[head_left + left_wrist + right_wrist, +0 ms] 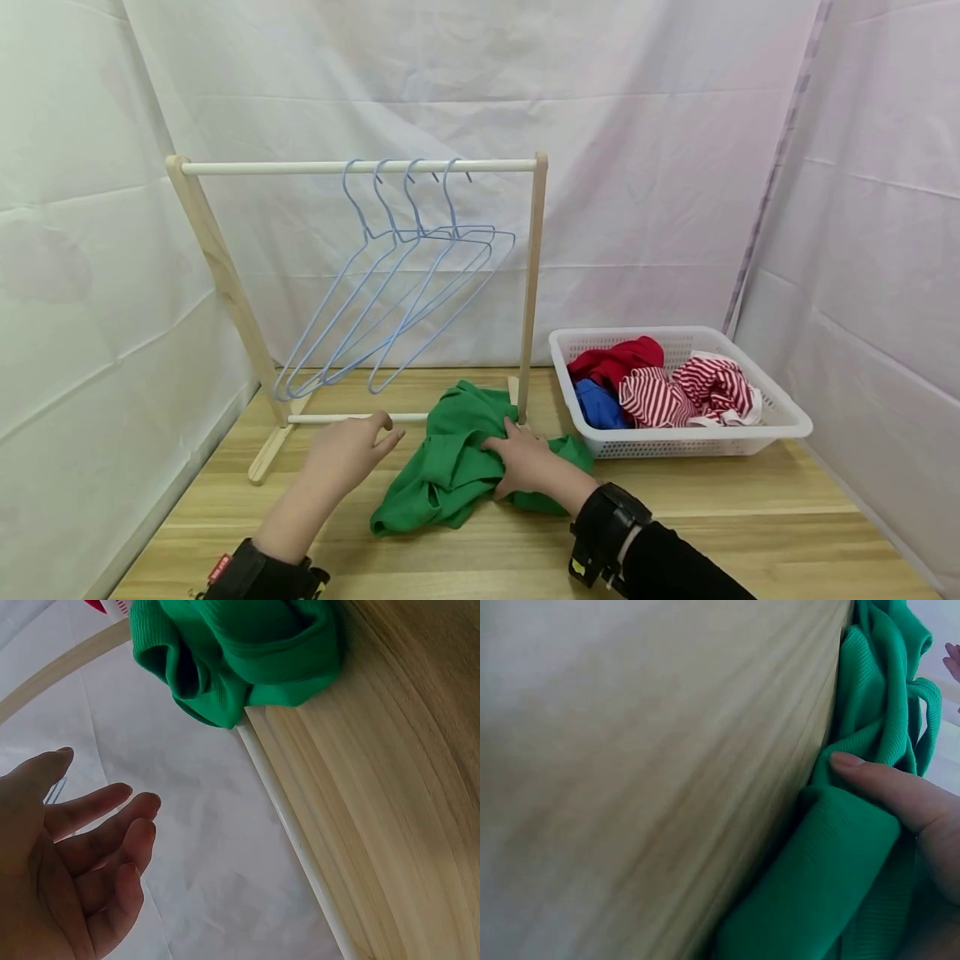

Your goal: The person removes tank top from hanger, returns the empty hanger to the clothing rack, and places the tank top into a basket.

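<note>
A crumpled green garment (457, 450) of ribbed fabric lies on the table at the right foot of a clothes rack. My right hand (528, 460) holds it from the right, fingers and thumb bent over the bunched cloth. In the right wrist view the thumb (885, 787) presses into a fold; the other fingers are mostly hidden there. To the left of the garment, my left hand (348, 450) hovers before the rack's lower bar, apart from the cloth. Its fingers (112, 832) are loosely bent around nothing.
Several blue wire hangers (408, 321) hang from the top bar (262, 168) of the wooden rack (225, 267). At the right stands a white basket (780, 421) with red, blue and red-striped clothes (660, 392). White cloth walls (637, 208) enclose the table (720, 517).
</note>
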Demonstrator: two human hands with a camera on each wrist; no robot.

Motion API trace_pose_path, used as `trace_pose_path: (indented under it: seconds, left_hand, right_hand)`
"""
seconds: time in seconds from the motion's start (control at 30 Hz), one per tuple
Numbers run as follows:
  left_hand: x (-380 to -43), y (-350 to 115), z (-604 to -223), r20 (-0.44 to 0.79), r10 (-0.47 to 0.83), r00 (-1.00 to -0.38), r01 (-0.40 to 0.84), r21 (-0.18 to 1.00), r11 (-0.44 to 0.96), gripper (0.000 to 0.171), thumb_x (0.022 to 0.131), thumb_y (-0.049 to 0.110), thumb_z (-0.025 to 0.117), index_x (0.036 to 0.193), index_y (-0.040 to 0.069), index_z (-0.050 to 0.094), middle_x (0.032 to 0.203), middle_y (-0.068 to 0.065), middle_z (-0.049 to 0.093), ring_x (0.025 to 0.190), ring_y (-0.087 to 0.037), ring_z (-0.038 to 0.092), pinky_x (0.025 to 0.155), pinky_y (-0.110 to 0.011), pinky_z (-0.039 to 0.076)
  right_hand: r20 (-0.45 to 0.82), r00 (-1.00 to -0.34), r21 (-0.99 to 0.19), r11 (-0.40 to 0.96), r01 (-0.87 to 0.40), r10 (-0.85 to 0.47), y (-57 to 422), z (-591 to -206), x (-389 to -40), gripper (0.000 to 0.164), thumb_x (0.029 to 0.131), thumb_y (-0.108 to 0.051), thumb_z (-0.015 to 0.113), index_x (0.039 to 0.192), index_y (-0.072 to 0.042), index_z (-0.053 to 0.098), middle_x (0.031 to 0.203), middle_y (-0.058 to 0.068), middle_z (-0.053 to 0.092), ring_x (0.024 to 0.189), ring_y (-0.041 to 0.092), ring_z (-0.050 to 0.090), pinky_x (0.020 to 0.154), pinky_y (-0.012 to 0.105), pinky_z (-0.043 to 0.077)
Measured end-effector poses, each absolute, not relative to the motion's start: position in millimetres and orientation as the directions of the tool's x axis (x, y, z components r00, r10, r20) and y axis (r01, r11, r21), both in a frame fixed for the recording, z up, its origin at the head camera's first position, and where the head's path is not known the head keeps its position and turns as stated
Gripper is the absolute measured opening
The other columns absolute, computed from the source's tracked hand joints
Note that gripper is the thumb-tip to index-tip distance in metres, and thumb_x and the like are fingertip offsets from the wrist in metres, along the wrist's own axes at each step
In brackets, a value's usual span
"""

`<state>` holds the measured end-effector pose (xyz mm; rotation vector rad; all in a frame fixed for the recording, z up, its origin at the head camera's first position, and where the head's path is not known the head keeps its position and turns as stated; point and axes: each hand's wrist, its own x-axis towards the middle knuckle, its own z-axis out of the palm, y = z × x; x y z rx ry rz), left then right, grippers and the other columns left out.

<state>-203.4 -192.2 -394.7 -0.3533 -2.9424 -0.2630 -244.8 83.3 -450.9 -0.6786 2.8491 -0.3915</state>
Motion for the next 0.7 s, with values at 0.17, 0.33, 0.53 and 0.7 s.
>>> trace_pose_path:
  seconds: [0.17, 0.33, 0.53, 0.7]
  left_hand:
    - [-205, -186, -400, 0.182, 0.247, -0.952, 0.270, 0.113, 0.956, 0.031, 0.096, 0.042, 0.060, 0.106, 0.014, 0.068, 0.054, 0.004, 0.051, 0.044, -0.012, 0.043, 0.040, -0.029, 0.034]
    - [-206, -179, -407, 0.168, 0.300, -0.939, 0.319, 0.102, 0.942, 0.030, 0.094, 0.041, 0.063, 0.103, 0.014, 0.070, 0.076, 0.000, 0.068, 0.057, -0.015, 0.058, 0.046, -0.032, 0.044]
    - [-202, -173, -412, 0.134, 0.349, -0.928, 0.365, 0.124, 0.923, 0.032, 0.093, 0.043, 0.064, 0.105, 0.014, 0.070, 0.083, -0.002, 0.070, 0.069, -0.021, 0.065, 0.052, -0.036, 0.049]
    - [-199, -168, -414, 0.114, 0.409, -0.905, 0.421, 0.116, 0.899, 0.042, 0.089, 0.052, 0.064, 0.106, 0.014, 0.069, 0.072, 0.001, 0.066, 0.055, -0.012, 0.055, 0.045, -0.030, 0.042]
  right_hand:
    - [-0.147, -0.869, -0.218, 0.872, -0.438, -0.473, 79, -447, -245, 0.069, 0.068, -0.032, 0.090, 0.129, -0.023, 0.061, 0.133, 0.014, 0.051, 0.126, 0.039, 0.042, 0.093, 0.062, 0.036]
    - [-0.152, -0.861, -0.178, 0.870, -0.460, -0.486, 75, -445, -244, 0.065, 0.069, -0.025, 0.091, 0.127, -0.022, 0.062, 0.124, 0.010, 0.056, 0.119, 0.036, 0.049, 0.091, 0.061, 0.039]
    - [-0.126, -0.851, -0.090, 0.860, -0.502, -0.509, 70, -445, -239, 0.050, 0.079, -0.013, 0.082, 0.124, -0.020, 0.064, 0.120, 0.009, 0.060, 0.112, 0.033, 0.056, 0.087, 0.059, 0.045]
    - [-0.071, -0.840, -0.074, 0.842, -0.534, -0.539, 71, -445, -234, 0.033, 0.089, -0.003, 0.067, 0.118, -0.018, 0.068, 0.111, 0.008, 0.065, 0.103, 0.031, 0.060, 0.080, 0.051, 0.051]
